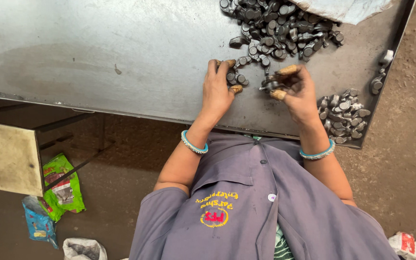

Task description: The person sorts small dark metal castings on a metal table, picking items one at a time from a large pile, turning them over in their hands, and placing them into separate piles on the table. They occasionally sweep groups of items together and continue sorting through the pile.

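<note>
R hand [298, 89] pinches one small dark-grey forged metal part [270, 85] w/ fingertips, L hand [217, 89] lies flat, open, on loose ones [234, 78] — best keep grip firm, pull singly.

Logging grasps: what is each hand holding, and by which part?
Right hand pinches a small dark grey metal part in its fingertips; which end cannot be told. Left hand holds nothing, fingers resting on loose parts on the metal table.

Dull grey metal parts [280, 26] lie on a smooth, matt steel tabletop [121, 53] — floor [410, 159] rough and gritty.
</note>
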`<state>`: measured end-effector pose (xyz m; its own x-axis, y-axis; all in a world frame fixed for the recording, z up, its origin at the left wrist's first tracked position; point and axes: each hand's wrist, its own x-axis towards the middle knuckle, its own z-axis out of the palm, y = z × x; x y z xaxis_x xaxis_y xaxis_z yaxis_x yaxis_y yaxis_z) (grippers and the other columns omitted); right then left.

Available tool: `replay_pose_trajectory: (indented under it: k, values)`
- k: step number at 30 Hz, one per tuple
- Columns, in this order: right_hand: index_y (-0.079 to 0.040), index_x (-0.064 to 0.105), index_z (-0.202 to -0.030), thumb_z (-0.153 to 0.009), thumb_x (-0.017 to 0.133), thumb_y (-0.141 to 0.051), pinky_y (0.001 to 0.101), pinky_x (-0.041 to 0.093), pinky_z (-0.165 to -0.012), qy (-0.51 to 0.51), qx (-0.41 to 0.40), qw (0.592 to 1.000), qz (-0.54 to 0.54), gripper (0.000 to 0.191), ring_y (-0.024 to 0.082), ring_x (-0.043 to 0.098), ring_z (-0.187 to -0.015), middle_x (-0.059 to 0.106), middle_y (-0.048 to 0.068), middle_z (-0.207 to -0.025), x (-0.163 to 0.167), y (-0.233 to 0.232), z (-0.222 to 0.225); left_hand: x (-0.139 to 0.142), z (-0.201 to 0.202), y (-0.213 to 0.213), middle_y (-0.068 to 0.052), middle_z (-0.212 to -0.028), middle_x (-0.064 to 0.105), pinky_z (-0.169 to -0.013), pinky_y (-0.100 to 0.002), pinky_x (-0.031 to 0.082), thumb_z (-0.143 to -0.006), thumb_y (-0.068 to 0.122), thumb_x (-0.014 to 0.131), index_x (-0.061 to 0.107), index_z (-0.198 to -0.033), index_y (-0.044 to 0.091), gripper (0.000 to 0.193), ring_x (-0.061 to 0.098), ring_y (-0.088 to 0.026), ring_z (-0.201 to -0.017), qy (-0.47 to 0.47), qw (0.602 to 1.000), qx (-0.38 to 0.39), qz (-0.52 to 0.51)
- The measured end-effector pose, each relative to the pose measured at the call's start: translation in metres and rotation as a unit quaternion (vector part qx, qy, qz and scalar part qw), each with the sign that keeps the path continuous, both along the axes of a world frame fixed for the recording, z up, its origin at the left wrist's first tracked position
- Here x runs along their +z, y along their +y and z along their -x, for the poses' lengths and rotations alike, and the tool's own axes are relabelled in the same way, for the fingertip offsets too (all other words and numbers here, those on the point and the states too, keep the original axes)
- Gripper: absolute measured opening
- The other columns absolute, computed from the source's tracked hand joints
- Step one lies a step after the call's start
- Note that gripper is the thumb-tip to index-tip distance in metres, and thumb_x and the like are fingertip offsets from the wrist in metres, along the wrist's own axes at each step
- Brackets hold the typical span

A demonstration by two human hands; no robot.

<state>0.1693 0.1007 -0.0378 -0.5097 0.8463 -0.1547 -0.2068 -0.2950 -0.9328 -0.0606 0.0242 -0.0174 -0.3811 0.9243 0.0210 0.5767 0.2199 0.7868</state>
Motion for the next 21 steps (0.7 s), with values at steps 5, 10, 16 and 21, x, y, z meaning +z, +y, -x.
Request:
replay_pose_trajectory:
  k: [5,10,16,21]
  values:
    - [-0.002,0.054,-0.120,-0.081,0.070,0.019,0.0340,0.060,-0.098,0.068,-0.015,0.995,0.069,0.047,0.019,0.066,-0.114,0.063,0.009,-0.120,-0.008,-0.007,-0.018,0.004,-0.001,-0.001,-0.017,-0.118,0.053,-0.088,-0.049,0.050,-0.065,0.002,0.089,0.061,-0.126,0.007,0.067,0.059,-0.041,-0.105,-0.004,1.000,-0.006,0.006]
    - [0.002,0.060,-0.117,-0.085,0.070,0.013,0.0313,0.061,-0.094,0.013,0.020,0.997,0.074,0.035,0.017,0.069,-0.104,0.068,0.009,-0.114,-0.003,-0.006,-0.019,0.004,-0.007,-0.005,-0.017,-0.119,0.052,-0.087,-0.049,0.050,-0.065,0.005,0.090,0.061,-0.124,0.007,0.066,0.059,-0.042,-0.104,-0.004,1.000,-0.002,-0.001]
    - [0.003,0.064,-0.108,-0.097,0.071,-0.007,0.0250,0.052,-0.057,-0.127,0.127,0.978,0.108,0.017,0.012,0.065,-0.069,0.069,0.007,-0.087,0.009,0.004,-0.015,-0.002,-0.019,-0.008,-0.017,-0.117,0.052,-0.087,-0.050,0.051,-0.068,0.006,0.088,0.062,-0.121,0.008,0.060,0.060,-0.041,-0.102,-0.005,1.000,-0.007,0.008]
    - [0.002,0.067,-0.101,-0.096,0.075,-0.007,0.0264,0.049,-0.052,-0.257,0.129,0.957,0.022,0.013,0.015,0.063,-0.063,0.067,0.010,-0.080,0.035,0.037,-0.012,0.003,-0.029,-0.007,-0.016,-0.114,0.053,-0.086,-0.049,0.050,-0.077,0.020,0.090,0.063,-0.118,0.010,0.051,0.059,-0.040,-0.102,-0.010,1.000,-0.018,0.003]
